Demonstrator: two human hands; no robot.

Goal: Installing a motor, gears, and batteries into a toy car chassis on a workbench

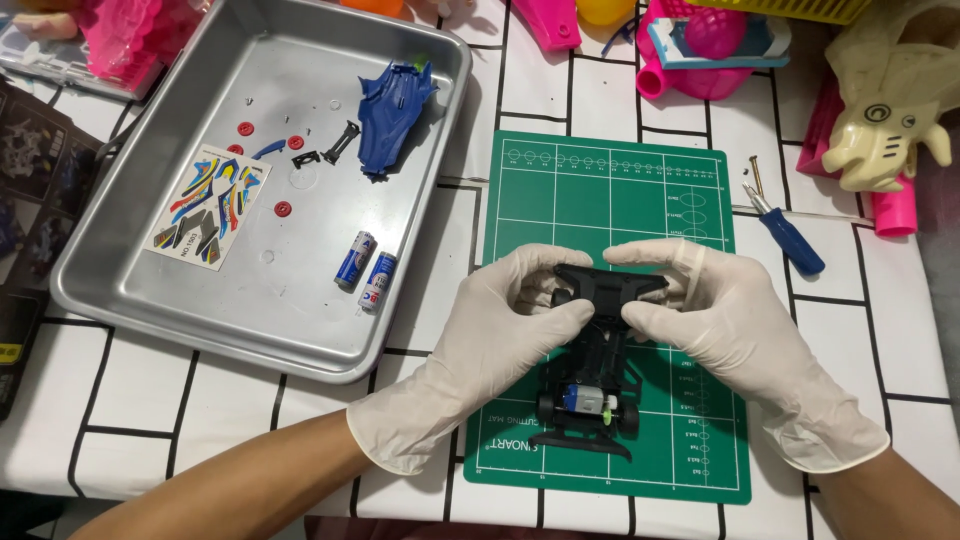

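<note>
Both gloved hands close on a black toy car chassis [590, 370] that sits on a green cutting mat [560, 190] on the counter [200, 400]. The left hand [490, 340] and the right hand [730, 330] pinch the chassis's front bumper from either side, fingers curled narrow around it; the rear end, with its small motor and two visible wheels, points back toward the person.

Left of the left hand lies a grey metal tray [200, 300]. In it, nearest the hand, are two small batteries [365, 272] with blue-and-white labels, side by side. Farther off lies one rectangular sticker sheet [208, 206], white with many-coloured shapes, then one blue car body shell [395, 110], and what look like four small red round parts [283, 209], though they are tiny.

Beyond the right hand, off the mat, rests one blue-handled screwdriver [790, 238]. A cream plastic toy [890, 100] sits farther off.
</note>
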